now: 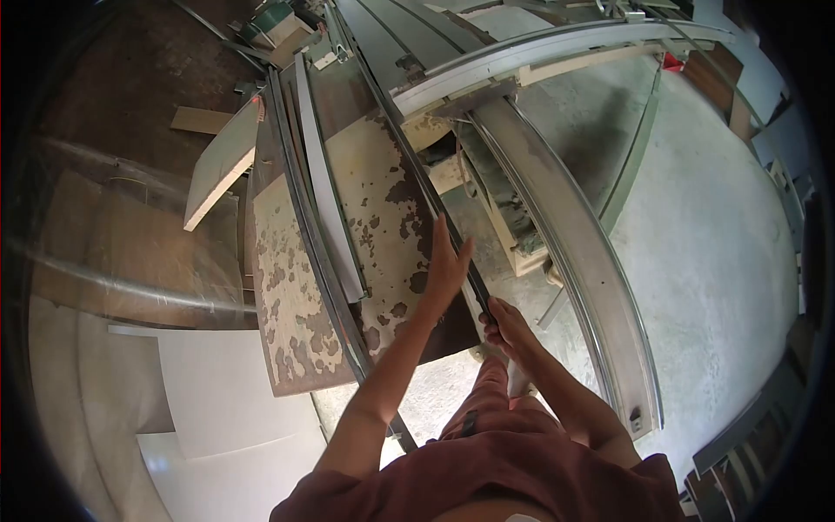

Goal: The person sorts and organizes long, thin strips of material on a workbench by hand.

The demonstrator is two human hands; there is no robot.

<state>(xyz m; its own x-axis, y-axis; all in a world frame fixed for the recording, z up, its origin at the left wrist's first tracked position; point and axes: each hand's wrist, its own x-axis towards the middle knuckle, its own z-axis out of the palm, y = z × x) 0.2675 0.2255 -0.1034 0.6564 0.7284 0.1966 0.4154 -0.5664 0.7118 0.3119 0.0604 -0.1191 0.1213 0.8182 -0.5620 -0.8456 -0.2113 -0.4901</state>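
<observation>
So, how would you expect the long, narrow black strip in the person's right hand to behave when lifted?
The strip may flex somewhat, being so slender for its length. As the right hand holds it near its close end, the far end would probably dip or swing if lifted from there alone.

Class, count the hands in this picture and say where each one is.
2. The left hand, thumb spread, is at the long dark strip; the right hand grips that strip lower in the picture.
</observation>
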